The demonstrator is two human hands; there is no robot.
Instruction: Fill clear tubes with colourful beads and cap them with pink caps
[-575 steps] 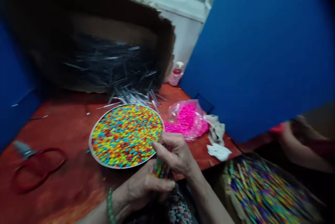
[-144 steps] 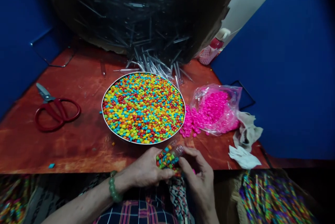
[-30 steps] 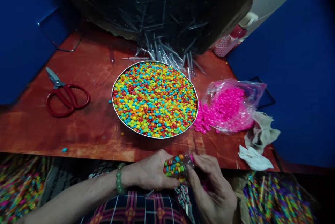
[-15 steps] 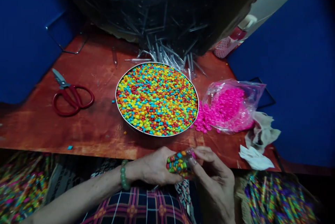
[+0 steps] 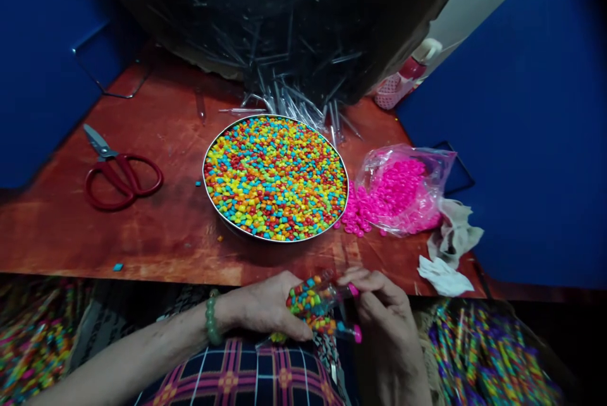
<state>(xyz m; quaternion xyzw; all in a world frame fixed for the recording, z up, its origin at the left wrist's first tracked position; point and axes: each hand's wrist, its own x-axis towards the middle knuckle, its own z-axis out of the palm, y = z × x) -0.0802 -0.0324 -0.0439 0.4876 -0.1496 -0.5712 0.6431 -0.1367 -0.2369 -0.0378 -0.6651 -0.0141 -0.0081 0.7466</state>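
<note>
My left hand [image 5: 268,305], with a green bead bracelet [image 5: 213,317] at the wrist, is closed around several clear plastic tubes [image 5: 308,298] filled with small glossy coloured pieces that look like candies. Bright pink caps [image 5: 357,333] sit on the ends of two of the tubes, which point right. My right hand [image 5: 384,311] is at the upper tube's end, its slightly blurred thumb and fingers bent around that pink cap. Beyond the hands stands a round metal-rimmed bowl [image 5: 204,169], heaped with the same coloured pieces. Loose pink caps [image 5: 358,216] spill beside it from a clear bag [image 5: 439,169].
Red-handled scissors [image 5: 123,181] lie left on the red table [image 5: 175,229]. Behind the bowl, empty clear tubes [image 5: 294,99] spill from a big dark container [image 5: 379,33]. Crumpled tissue [image 5: 446,276] lies at right. Filled tubes [image 5: 488,355] are piled below the table's front edge.
The tubes in my left hand now show more fully, with two pink caps visible. My right fingers have shifted off the tube side toward the cap. The whole view has moved slightly.
</note>
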